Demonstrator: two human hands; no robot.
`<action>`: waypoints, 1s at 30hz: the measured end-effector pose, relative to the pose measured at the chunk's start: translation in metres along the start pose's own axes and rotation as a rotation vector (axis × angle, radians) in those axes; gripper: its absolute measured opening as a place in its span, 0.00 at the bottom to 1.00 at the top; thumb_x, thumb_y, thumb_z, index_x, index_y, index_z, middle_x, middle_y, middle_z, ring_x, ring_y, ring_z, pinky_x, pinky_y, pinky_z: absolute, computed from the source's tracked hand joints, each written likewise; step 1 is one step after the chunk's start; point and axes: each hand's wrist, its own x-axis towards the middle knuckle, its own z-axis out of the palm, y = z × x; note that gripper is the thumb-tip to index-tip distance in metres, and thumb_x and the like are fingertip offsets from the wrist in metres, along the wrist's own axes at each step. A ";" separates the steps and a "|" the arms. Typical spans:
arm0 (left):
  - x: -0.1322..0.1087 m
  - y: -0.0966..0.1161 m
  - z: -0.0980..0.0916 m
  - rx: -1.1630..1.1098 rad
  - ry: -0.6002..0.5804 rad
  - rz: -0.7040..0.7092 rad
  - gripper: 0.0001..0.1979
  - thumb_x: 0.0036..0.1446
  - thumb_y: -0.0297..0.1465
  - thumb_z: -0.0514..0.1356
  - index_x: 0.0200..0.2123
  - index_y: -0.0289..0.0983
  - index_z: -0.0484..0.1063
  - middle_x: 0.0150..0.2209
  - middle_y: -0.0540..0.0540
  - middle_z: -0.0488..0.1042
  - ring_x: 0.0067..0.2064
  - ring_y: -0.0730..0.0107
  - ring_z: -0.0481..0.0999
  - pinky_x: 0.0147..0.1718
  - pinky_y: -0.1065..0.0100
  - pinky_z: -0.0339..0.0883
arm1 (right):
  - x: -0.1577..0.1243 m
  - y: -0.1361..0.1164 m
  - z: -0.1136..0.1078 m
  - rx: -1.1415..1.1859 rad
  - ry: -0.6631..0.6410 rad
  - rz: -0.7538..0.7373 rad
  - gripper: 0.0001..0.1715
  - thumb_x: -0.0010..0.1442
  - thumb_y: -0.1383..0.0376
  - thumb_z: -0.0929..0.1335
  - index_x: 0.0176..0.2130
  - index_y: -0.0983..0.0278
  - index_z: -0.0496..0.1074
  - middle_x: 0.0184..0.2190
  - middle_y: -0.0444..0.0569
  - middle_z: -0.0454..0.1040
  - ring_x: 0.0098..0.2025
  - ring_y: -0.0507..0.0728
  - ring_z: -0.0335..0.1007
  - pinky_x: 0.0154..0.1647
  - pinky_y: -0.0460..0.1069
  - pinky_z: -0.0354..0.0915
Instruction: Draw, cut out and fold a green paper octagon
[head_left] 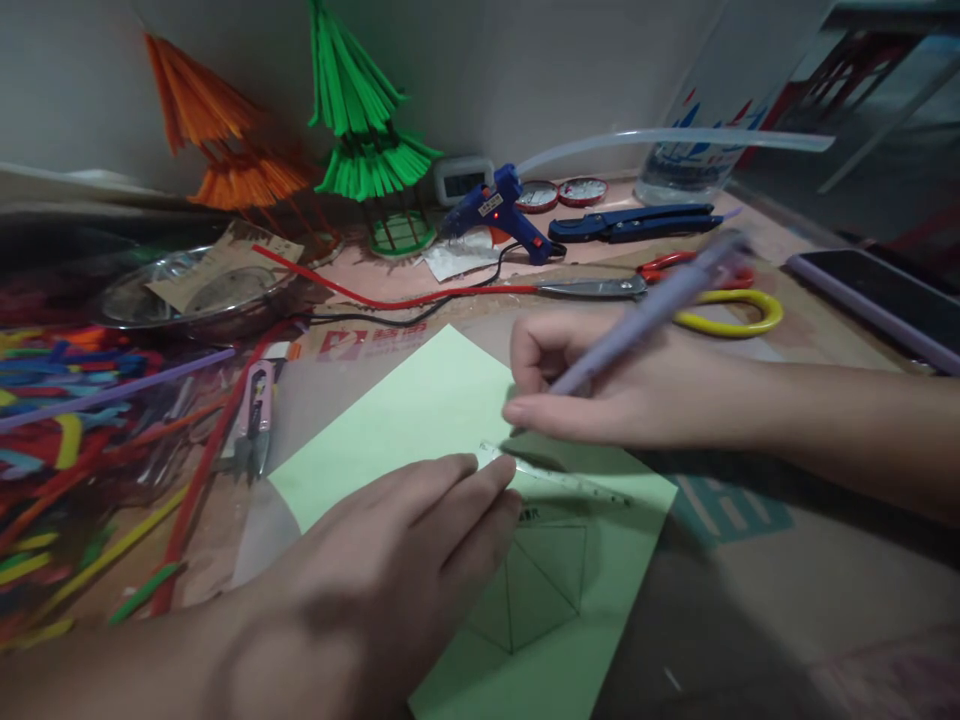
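right hand (pixel 626 385) curled round pen (pixel 651 312), left hand (pixel 427 540) flattened on ruler (pixel 577 485)

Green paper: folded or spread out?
Spread out. The green paper lies open beneath the left hand, with no fold visible and drawn lines showing.

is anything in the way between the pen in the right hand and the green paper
Nothing visible: the purple pen in the right hand points down at the green paper, its tip beside the clear ruler. The left hand lies partly over the ruler, clear of the tip.
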 end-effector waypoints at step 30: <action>0.006 0.003 -0.013 0.200 -0.020 0.049 0.21 0.70 0.26 0.48 0.64 0.35 0.66 0.59 0.45 0.77 0.52 0.58 0.76 0.53 0.57 0.63 | 0.019 0.014 0.019 -0.011 0.013 -0.159 0.19 0.61 0.68 0.69 0.25 0.60 0.56 0.21 0.37 0.61 0.27 0.49 0.58 0.30 0.46 0.54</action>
